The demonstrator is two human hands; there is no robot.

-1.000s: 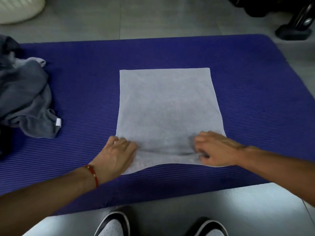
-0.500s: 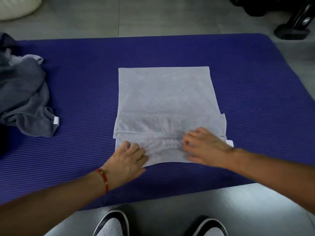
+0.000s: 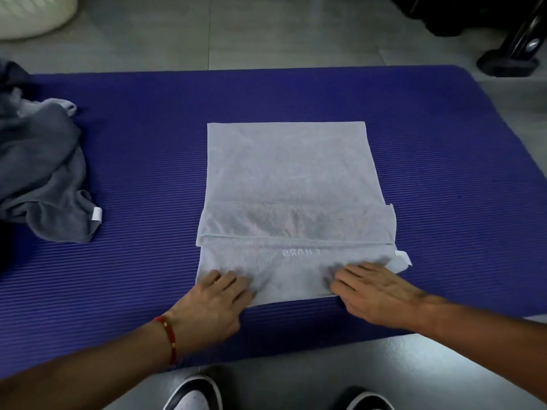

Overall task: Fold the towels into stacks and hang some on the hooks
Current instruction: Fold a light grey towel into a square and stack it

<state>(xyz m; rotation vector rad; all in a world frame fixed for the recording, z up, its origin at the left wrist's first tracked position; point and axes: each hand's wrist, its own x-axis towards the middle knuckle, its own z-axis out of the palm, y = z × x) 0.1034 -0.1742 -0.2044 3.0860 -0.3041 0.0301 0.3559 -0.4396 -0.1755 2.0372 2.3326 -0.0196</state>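
Note:
A pale grey towel lies flat on the purple mat, with a lower layer showing along its near edge and a white tag at the right corner. My left hand presses flat on the towel's near left corner, fingers straight. My right hand presses flat on the near right part, fingers spread. A crumpled dark grey towel lies at the mat's left end.
Grey tiled floor surrounds the mat. A cream ribbed object sits at the far left, a black stand base at the far right. My two shoes stand at the mat's near edge.
The towel's near edge was rumpled under my hands; a second layer with lettering now shows below the top layer. Both hands slid slightly towards me and now press flat.

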